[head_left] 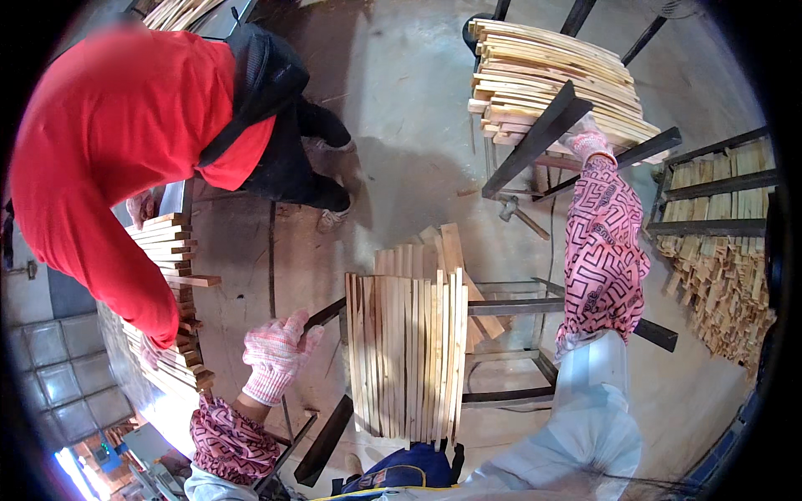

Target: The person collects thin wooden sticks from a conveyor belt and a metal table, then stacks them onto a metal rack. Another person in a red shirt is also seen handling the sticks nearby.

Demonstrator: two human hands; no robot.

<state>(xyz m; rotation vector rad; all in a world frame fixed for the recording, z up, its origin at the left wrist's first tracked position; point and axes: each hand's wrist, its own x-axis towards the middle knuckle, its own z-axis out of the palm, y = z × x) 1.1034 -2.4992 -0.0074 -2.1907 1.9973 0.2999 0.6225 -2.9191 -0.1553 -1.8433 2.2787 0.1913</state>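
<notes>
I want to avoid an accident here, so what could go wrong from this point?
The hammer lying on the floor could trip someone stepping past. The right hand is at the far wood stack, close beside a dark bar, so it might get pinched. The near wood stack shows no strap, so pieces could slide off if bumped.

2 black-patterned pink oversleeves (603, 242) accompany pink-white knit gloves (274, 357).

A dark metal rack (510, 308) carries wooden strips (405, 359) (laid side by side).
</notes>
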